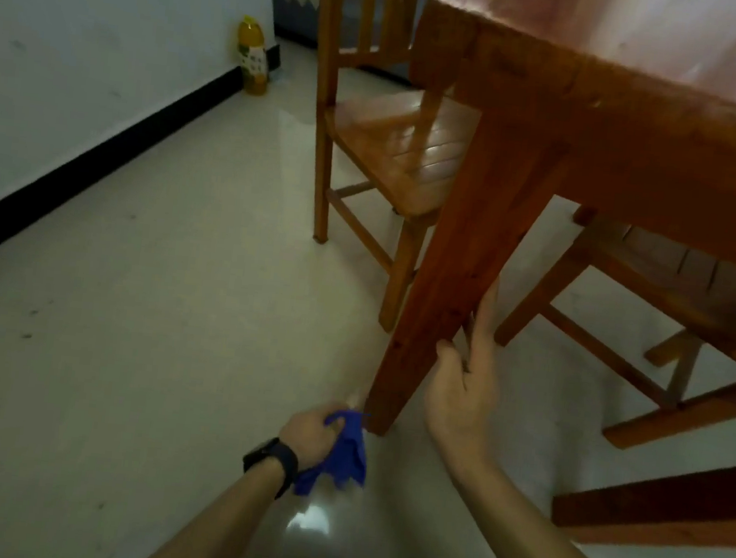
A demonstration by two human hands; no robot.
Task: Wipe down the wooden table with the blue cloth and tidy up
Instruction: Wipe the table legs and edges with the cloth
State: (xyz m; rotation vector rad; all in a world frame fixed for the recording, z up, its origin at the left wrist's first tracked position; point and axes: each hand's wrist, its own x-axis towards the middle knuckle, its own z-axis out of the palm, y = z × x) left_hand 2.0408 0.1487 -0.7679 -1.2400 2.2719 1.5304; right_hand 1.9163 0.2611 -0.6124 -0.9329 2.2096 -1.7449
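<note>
The wooden table (638,107) fills the upper right; its near leg (453,269) slants down to the floor at the middle. My left hand (311,432), with a black watch on the wrist, grips the crumpled blue cloth (341,453) low beside the foot of that leg. My right hand (467,380) is held against the right side of the leg with straight fingers pointing up and the thumb at the leg's front edge.
A wooden chair (371,143) stands behind the leg. Another chair (671,310) is tucked under the table at right. A yellow bottle (253,55) stands by the white wall and black skirting. Pale tiled floor (150,301) spreads to the left.
</note>
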